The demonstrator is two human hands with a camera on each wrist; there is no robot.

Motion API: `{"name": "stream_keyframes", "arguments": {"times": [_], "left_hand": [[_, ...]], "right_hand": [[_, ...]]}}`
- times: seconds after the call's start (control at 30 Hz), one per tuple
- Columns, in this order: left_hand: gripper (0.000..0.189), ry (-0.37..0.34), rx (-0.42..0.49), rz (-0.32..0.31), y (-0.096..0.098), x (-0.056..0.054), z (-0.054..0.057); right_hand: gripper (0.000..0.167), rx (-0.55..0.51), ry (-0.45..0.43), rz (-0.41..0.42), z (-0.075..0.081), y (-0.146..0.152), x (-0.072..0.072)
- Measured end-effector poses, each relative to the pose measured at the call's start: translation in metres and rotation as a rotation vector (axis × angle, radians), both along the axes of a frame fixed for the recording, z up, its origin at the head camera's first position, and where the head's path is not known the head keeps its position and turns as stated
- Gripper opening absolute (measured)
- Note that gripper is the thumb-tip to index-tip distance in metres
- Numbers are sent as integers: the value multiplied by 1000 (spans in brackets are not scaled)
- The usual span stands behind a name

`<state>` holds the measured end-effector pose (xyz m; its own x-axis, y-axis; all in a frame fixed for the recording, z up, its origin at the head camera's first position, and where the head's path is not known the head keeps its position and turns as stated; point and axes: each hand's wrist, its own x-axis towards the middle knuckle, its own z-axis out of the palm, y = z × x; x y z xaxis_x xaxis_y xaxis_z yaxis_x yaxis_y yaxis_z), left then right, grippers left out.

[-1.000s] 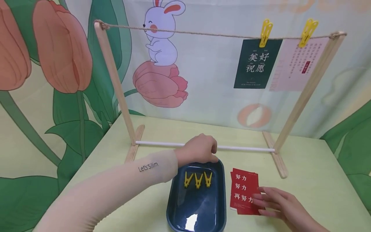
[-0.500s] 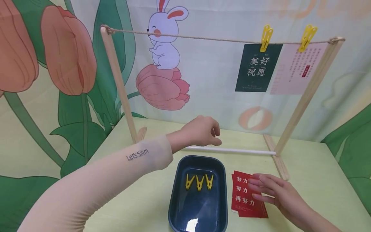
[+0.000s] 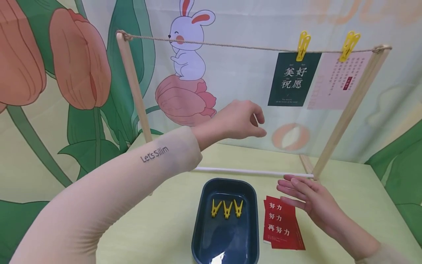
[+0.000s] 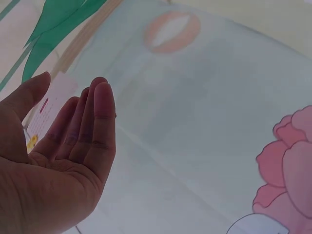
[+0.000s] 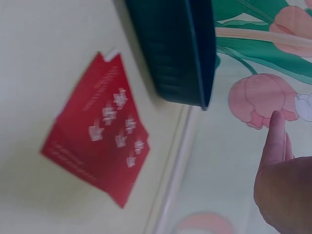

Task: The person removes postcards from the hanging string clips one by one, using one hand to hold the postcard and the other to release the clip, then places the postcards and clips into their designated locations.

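My left hand (image 3: pixel 242 119) is raised in front of the backdrop, below and left of the dark green card (image 3: pixel 294 79). The left wrist view shows that its loosely bent fingers (image 4: pixel 101 126) hold nothing. Lower right, my right hand (image 3: pixel 308 194) hovers just above a stack of red cards (image 3: pixel 281 223) with white characters, its fingers extended and apart from them. Left of the cards lies a dark blue tray (image 3: pixel 225 242) containing several yellow clothespins (image 3: pixel 227 209). Two more yellow clothespins (image 3: pixel 303 46) clamp the green card and a pink card (image 3: pixel 336 80) to a twine line (image 3: pixel 230 46).
The twine runs between two wooden posts (image 3: pixel 351 113), joined low by a white rod (image 3: pixel 254 171). A printed cloth backdrop with a rabbit (image 3: pixel 189 60) and tulips hangs behind. Everything stands on a pale yellow-green tabletop (image 3: pixel 356 205).
My left hand has risen from the tray's far edge to in front of the backdrop. My right hand has lifted up and away from the red cards. The tilt of the head view has shifted slightly.
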<state>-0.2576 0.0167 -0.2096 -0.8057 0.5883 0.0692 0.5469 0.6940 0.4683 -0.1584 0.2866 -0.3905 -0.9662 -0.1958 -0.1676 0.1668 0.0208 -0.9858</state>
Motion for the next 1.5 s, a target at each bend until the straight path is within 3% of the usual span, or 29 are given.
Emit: {"name": "stream_keyframes", "arguments": {"times": [0.17, 0.4, 0.67, 0.8, 1.03, 1.27, 1.5], "left_hand": [[27, 51, 18, 3, 7, -5, 22], [30, 90, 32, 21, 16, -9, 49], [28, 145, 103, 22, 25, -13, 73], [26, 198, 139, 10, 30, -17, 84], [27, 269, 203, -12, 38, -25, 94], [31, 361, 207, -17, 46, -35, 99], [36, 451, 180, 8, 57, -45, 102]], "right_hand": [[58, -23, 42, 27, 12, -7, -11], [45, -109, 90, 39, 26, -18, -26], [49, -164, 128, 34, 40, -31, -43], [44, -205, 148, 23, 47, -37, -53], [41, -293, 151, -14, 61, -43, -70], [42, -395, 134, -59, 72, -46, -86], [58, -481, 87, -103, 80, -48, -98]]}}
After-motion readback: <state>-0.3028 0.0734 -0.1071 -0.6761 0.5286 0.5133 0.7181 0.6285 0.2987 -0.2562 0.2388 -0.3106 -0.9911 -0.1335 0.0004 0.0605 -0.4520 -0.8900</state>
